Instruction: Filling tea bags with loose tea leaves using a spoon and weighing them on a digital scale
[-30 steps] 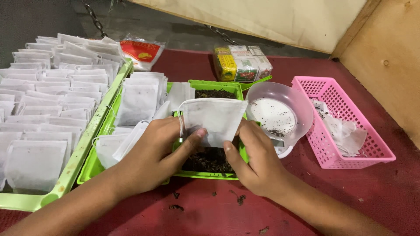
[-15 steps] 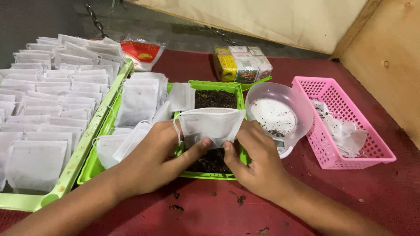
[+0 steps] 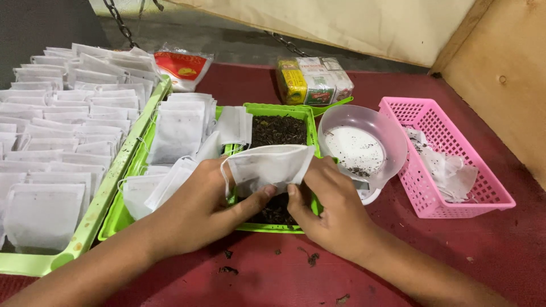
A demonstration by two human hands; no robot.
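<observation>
Where red mat [image 3: 398,261] ends — wooden wall [image 3: 500,74].

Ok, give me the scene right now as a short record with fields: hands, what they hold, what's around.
left hand: grips the white bag at its left side
right hand: grips the same bag at its right side
bag: held over the green tray, mouth looks open
tray content: loose dark tea
left of tray: stacks of empty bags
far left: big tray full of white bags
right: clear bowl, pink basket
back: tea boxes, red packet
</observation>
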